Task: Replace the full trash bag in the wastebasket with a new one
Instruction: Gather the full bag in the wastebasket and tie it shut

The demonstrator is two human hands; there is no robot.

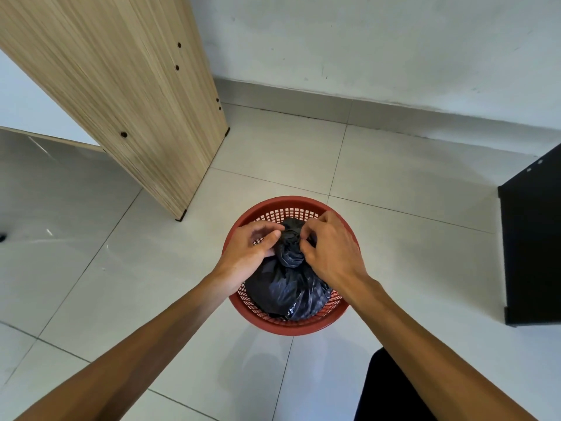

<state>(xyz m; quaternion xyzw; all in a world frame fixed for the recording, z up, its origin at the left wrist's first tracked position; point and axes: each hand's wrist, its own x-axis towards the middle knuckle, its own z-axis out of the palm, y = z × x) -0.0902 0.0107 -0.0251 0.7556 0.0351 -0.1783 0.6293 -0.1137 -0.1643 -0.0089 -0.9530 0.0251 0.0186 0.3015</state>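
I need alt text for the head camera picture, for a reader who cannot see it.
Seen from above, a left hand and a right hand pinch the gathered top of a black trash bag sitting in a red mesh wastebasket on a pale tiled floor. A wooden panel stands at the left, a dark panel at the right.

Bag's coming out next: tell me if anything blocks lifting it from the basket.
Nothing visible does. The left hand and right hand grip the black bag at its knot; the red wastebasket is open above.
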